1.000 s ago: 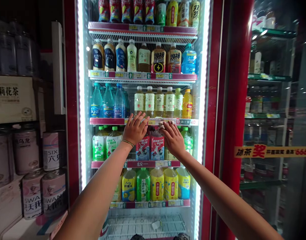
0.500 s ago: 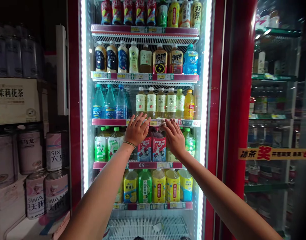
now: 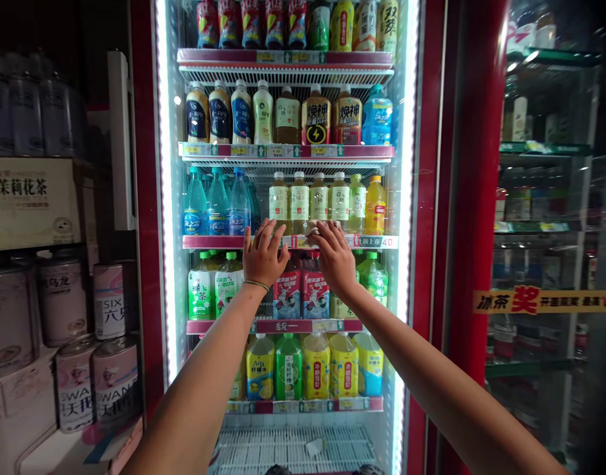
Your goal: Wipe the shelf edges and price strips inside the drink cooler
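Note:
My left hand [image 3: 266, 254] has its fingers spread over the front edge of the middle shelf [image 3: 218, 242] in the lit drinks fridge, and it holds nothing. A little to its right, my right hand [image 3: 336, 257] presses a crumpled white cloth [image 3: 313, 228] against that same shelf edge. Only a bit of the cloth shows past the fingers. Right behind the hands stand pale-labelled tea bottles [image 3: 299, 201]. Blue bottles [image 3: 217, 204] are to the left on this shelf, and an orange-yellow bottle [image 3: 375, 206] is at its right end.
Below the hands are red-labelled drink bottles [image 3: 315, 290] and green tea bottles [image 3: 202, 290]. A wire rack [image 3: 263, 448] forms the fridge bottom, with a small white piece on it. Cans [image 3: 115, 379] and a carton [image 3: 33, 201] stand left. A second fridge [image 3: 540, 227] is on the right.
My right hand has slid left along the shelf edge with the cloth, closer to my left hand. The left hand has shifted slightly left, its fingers more spread.

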A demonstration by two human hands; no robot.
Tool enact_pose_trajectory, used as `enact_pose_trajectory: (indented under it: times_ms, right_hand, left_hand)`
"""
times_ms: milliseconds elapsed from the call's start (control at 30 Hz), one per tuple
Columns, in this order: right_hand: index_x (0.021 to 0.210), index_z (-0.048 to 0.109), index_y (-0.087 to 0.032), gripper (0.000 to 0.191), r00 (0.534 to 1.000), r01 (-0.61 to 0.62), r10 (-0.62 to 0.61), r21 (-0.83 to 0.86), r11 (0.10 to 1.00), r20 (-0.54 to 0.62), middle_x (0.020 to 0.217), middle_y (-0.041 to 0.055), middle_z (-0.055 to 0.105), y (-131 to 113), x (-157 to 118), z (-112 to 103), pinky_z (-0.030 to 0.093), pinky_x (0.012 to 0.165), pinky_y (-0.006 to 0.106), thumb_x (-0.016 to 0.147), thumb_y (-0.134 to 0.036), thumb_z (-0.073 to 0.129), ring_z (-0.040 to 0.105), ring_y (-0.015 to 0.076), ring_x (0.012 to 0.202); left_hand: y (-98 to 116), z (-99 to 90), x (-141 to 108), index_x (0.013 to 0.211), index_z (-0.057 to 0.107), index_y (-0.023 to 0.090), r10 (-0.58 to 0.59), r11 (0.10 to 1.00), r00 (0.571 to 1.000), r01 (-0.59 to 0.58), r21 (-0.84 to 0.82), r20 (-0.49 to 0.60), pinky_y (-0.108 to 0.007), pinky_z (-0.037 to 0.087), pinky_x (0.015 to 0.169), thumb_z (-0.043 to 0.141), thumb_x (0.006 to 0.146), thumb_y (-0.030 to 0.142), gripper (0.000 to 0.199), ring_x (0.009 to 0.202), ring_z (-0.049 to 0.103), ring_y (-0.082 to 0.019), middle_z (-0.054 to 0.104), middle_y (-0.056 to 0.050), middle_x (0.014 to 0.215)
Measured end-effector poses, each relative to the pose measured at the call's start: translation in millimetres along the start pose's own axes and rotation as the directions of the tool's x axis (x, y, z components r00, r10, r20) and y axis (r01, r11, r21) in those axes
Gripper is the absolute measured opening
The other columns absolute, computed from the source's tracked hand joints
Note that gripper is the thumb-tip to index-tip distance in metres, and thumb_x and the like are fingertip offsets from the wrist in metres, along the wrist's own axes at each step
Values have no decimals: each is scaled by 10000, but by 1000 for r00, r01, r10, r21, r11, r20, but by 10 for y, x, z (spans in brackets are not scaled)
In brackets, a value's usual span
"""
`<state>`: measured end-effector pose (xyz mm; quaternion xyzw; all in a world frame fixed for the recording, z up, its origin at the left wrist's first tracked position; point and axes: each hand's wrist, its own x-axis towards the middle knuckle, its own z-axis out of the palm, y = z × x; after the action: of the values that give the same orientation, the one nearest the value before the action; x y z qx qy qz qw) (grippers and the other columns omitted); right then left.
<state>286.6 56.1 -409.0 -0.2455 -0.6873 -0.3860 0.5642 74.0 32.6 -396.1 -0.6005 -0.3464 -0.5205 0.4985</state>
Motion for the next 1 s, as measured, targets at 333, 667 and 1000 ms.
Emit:
enact_pose_trajectory:
  times_ms: [333, 667, 1000]
  right_hand:
    - [1361, 660, -306, 431, 992, 96, -95, -12, 995, 79, 1577, 0, 541, -21, 37, -1, 393, 1292, 514, 1025, -125, 459, 384, 236, 1548]
    - [1443, 591, -261, 475, 973, 198, -199, 23, 980, 119, 1572, 29, 550, -68, 33, -24, 390, 1294, 470, 1016, -96, 464, 401, 226, 1538]
    - [1429, 606, -245, 482, 917, 349, -355, 68, 935, 182, 1593, 42, 519, -165, -13, 12, 401, 1284, 479, 985, -73, 531, 409, 240, 1534]
  left_hand:
    - [-241, -172, 57, 1509, 537, 283, 122, 992, 979, -122, -10, 161, -515, 326, 1278, 447, 1037, 295, 481, 1461, 514, -252, 564, -69, 1549]
    - [-561, -299, -36, 1536, 504, 261, 237, 971, 939, -235, -39, 250, -509, 329, 1278, 444, 1025, 277, 515, 1522, 426, -257, 505, -80, 1597]
    - [-586, -273, -115, 1462, 567, 223, 248, 969, 960, -248, -16, 132, -499, 390, 1245, 493, 1009, 257, 460, 1473, 499, -270, 575, -107, 1536]
